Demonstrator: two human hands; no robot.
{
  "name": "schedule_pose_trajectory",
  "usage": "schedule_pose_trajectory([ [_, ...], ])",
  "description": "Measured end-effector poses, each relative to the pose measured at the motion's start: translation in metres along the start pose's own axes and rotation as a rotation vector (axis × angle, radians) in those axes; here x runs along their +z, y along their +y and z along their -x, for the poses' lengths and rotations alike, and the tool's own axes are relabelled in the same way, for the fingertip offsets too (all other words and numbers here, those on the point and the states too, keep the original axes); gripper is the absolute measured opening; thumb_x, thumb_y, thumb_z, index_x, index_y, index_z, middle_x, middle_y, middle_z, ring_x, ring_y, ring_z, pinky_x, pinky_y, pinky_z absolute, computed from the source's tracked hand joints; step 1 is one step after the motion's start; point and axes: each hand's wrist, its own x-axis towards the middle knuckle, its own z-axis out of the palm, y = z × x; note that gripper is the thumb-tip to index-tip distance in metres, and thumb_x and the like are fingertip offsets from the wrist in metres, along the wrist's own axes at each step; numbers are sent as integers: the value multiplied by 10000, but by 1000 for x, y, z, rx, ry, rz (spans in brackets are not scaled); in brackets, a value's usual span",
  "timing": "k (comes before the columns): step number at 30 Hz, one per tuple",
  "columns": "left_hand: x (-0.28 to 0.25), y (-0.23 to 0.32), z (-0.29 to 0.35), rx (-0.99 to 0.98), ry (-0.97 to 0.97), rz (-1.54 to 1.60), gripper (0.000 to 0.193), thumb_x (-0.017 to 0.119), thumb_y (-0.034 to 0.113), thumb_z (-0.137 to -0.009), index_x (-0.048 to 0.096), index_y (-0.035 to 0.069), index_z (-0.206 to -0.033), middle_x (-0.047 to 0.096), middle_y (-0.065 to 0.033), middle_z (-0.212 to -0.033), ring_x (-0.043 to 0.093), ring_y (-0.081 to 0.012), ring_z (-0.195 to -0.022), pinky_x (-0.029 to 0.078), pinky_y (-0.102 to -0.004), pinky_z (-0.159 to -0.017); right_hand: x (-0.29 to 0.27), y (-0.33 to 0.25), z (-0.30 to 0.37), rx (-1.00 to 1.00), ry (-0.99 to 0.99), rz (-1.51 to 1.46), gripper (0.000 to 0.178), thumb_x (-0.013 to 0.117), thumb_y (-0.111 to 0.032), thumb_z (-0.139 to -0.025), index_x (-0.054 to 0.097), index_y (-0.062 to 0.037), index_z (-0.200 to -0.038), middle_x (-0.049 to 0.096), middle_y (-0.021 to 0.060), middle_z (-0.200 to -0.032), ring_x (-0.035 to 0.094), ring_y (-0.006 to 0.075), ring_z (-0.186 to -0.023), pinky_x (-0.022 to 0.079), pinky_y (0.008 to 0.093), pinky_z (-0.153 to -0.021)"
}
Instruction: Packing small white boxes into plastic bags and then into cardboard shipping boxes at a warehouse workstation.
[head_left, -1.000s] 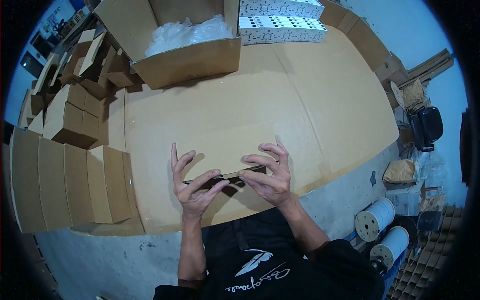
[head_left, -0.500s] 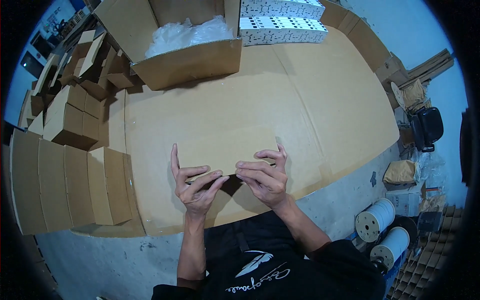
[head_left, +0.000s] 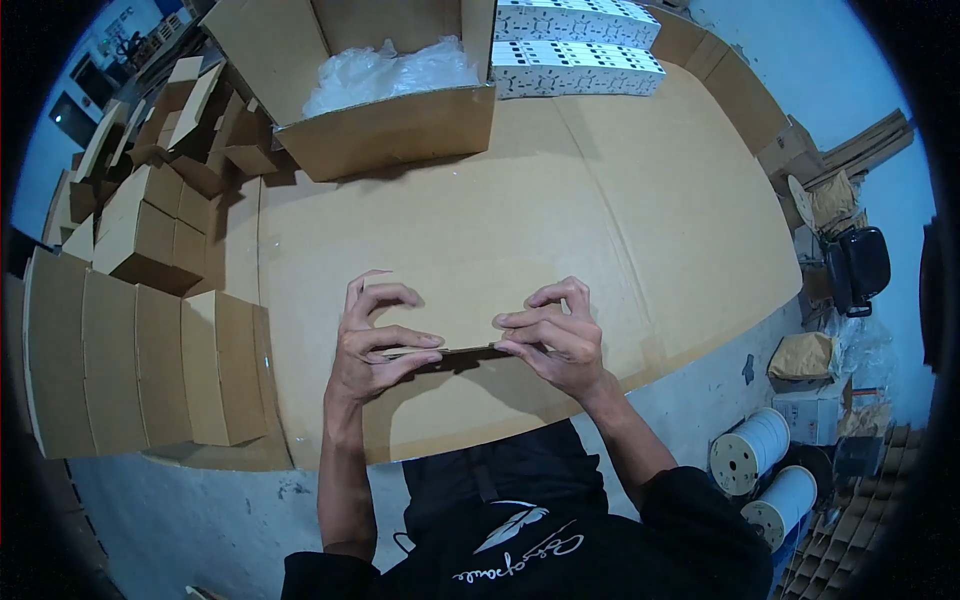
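A thin brown cardboard piece [head_left: 468,350] is held between my two hands, seen almost edge-on above the near part of the cardboard-covered table [head_left: 430,220]. My left hand [head_left: 372,345] pinches its left end, thumb below and index finger above, the other fingers curled loosely. On the right end, my right hand [head_left: 560,345] grips it with thumb and fingers. Shadows of the hands and the piece fall on the table. Most of the piece's face cannot be made out at this angle.
At the back stands an open carton [head_left: 390,140] with clear plastic wrapping [head_left: 395,75] inside. White patterned boxes [head_left: 580,70] are stacked beside it. Closed brown boxes [head_left: 230,370] line the left side, with more boxes behind. On the right floor lie cable spools [head_left: 750,450] near a black chair [head_left: 855,260].
The cardboard piece has tilted from showing its broad face to nearly edge-on. My hands have moved slightly apart, and the view has shifted a little.
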Motion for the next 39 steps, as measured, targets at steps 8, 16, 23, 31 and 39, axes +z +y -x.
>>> schedule_pose_trajectory([
  [8,7,-20,13,-125,85,194,608,1004,185,-538,717,130,-1072,589,-168,-1305,486,-367,-1350,451,-481,-1080,-24,49,39,578,338,-407,245,557,-3,-991,663,19,-1211,695,128,-1229,612,172,-1109,457,319,-1002],
  [16,5,-13,17,-107,351,101,584,1000,138,-565,694,109,-1062,563,-188,-1300,472,-369,-1349,468,-473,-1043,-11,62,61,693,283,-449,219,531,-108,-1061,650,16,-1196,674,68,-1109,603,113,-951,501,266,-880],
  [23,-75,34,20,-123,640,-225,565,992,213,-610,687,104,-1072,659,-109,-1145,498,-357,-1265,429,-479,-1057,-19,65,63,723,231,-358,213,512,-124,-1068,660,8,-1148,645,41,-1045,563,89,-850,480,241,-791],
  [31,-143,84,82,-238,1081,-602,555,973,169,-646,683,64,-1107,642,-71,-1126,529,-267,-1166,448,-418,-1026,-10,76,70,679,181,-410,232,508,-178,-1095,657,-6,-1140,616,13,-1002,503,63,-802,438,223,-731],
  [39,-151,87,127,-333,1247,-808,530,949,86,-661,680,56,-1117,656,-70,-1140,552,-267,-1129,442,-419,-1040,-7,81,71,640,195,-457,244,514,-191,-1093,652,5,-1138,613,28,-1009,511,78,-816,446,233,-756],
])
